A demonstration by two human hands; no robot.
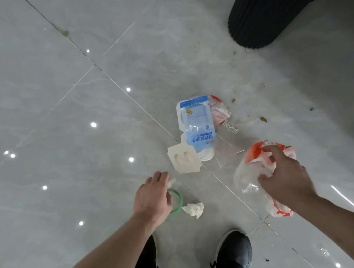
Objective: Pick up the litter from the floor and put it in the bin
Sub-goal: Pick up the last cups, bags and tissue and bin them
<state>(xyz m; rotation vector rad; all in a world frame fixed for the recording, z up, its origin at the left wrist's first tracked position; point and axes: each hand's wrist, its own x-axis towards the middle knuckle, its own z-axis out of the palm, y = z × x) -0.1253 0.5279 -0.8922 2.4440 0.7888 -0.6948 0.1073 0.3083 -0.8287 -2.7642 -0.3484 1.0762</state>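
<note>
- The left hand (155, 197) is low over the grey tiled floor (56, 104), at about 7 o'clock from the middle of the view. Its fingers are curled and pinch a small white tissue scrap (172, 181) at the fingertips.
- A green ring (178, 202) lies on the floor partly under this hand. A crumpled tissue (194, 209) lies just beside the ring, at its 4 o'clock.
- The right hand (286, 176), at about 4 o'clock, grips a crumpled clear plastic bag with red print (253, 160).
- A blue and white packet (197, 122) lies on a white tray near the centre. A beige moulded card (184, 160) touches it at 7 o'clock.
- A dark ribbed column (278, 3) stands at 1 o'clock.
- Two black shoes (233, 258) are at 6 o'clock.
</note>
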